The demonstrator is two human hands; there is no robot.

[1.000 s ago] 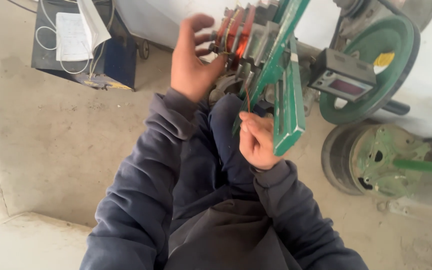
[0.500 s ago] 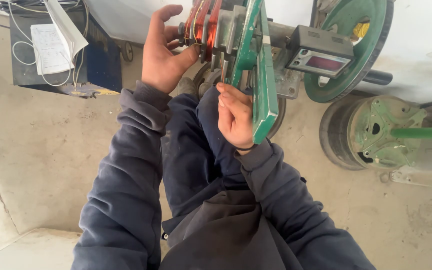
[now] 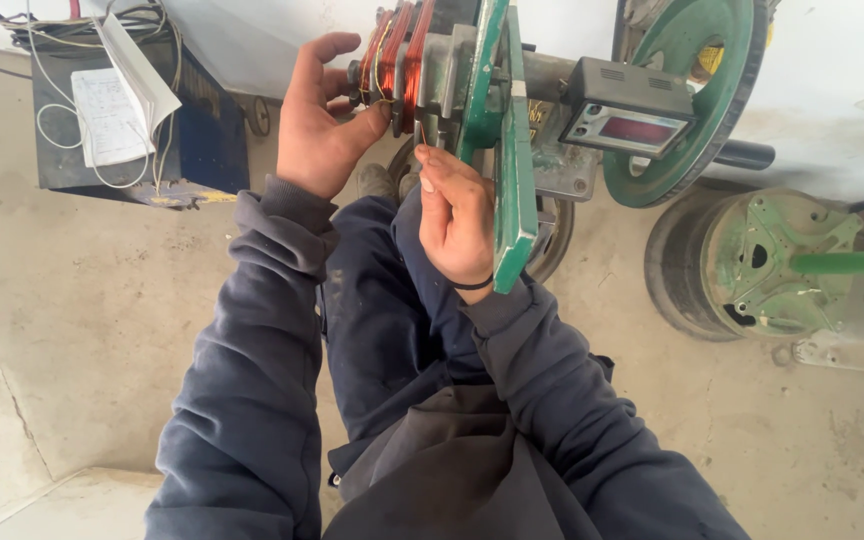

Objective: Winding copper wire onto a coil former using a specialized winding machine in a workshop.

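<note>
Mid-winding step judged: copper coil [image 3: 397, 65] on the green winder's shaft [image 3: 497, 120] is cupped by the left hand [image 3: 317, 120], a thin wire is pinched shut in the right hand [image 3: 457, 215] just beside it; steady wire tension is called for next.

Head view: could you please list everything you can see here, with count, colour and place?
coils: several, copper-orange, on the machine shaft, top centre
wire: one, thin copper, between the coils and the right hand
green frame: one, green, upright beside the coils
counter: one, black box with a red display, right of the frame
handwheel: one, green, top right
drum: one, dark rim and green face, on the floor at right
box: one, dark blue, top left, with white papers and cables
floor: grey concrete
left hand: one, against the coils
right hand: one, pinching the wire below the coils
sleeves: two, dark blue
</note>
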